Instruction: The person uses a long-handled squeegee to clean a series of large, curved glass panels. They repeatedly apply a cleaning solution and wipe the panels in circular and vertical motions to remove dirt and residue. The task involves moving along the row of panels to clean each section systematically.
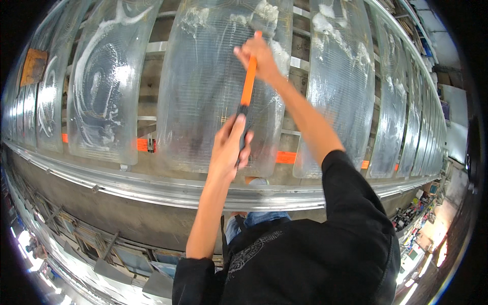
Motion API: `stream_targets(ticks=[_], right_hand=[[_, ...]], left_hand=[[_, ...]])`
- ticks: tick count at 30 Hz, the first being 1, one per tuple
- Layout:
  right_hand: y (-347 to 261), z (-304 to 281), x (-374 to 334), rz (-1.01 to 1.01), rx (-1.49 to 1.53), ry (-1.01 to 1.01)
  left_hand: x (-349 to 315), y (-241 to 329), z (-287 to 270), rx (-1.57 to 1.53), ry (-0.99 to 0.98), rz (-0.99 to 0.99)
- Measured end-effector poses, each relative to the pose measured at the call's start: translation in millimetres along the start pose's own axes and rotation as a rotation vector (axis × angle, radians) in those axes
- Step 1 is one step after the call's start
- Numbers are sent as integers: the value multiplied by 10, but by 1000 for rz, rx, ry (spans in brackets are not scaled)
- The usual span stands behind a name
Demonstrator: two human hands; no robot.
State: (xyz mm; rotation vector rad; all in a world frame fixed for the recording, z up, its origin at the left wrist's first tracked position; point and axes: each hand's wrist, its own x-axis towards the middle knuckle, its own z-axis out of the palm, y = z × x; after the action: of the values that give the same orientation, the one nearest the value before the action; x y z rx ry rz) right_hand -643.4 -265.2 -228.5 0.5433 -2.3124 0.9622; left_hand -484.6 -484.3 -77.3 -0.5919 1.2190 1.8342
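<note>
Both hands are wrapped round one long-handled tool (247, 91) with an orange shaft and a black grip. My left hand (230, 147) is closed on the black lower end; my right hand (258, 57) grips the orange shaft farther up. The tool's far end is smeared by motion, so its kind cannot be told; it lies over white foam at the far part of the panel. Beneath my hands lies a wet, see-through panel (195, 112) with fine lines across it and patches of foam (195, 18) at its far end.
More wet panels lie to the left (104, 86) and right (338, 101), with foam on them. A metal rail (152, 195) runs along the near side. Orange strips (285, 157) show between panels. A brown block (34, 67) sits far left. Frames (137, 262) stand behind, lower left.
</note>
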Motion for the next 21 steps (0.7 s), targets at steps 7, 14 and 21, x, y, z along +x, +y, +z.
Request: stream_targets(ticks=[7, 14, 21], right_hand=[[-2545, 118, -1510, 270, 224, -235], [-3366, 61, -2032, 349, 11, -196], [-1487, 106, -951, 223, -148, 82]], left_hand=[[-1959, -1611, -1274, 161, 93, -120], [-2523, -2142, -1718, 278, 51, -123], [-1076, -911, -716, 171, 134, -202]])
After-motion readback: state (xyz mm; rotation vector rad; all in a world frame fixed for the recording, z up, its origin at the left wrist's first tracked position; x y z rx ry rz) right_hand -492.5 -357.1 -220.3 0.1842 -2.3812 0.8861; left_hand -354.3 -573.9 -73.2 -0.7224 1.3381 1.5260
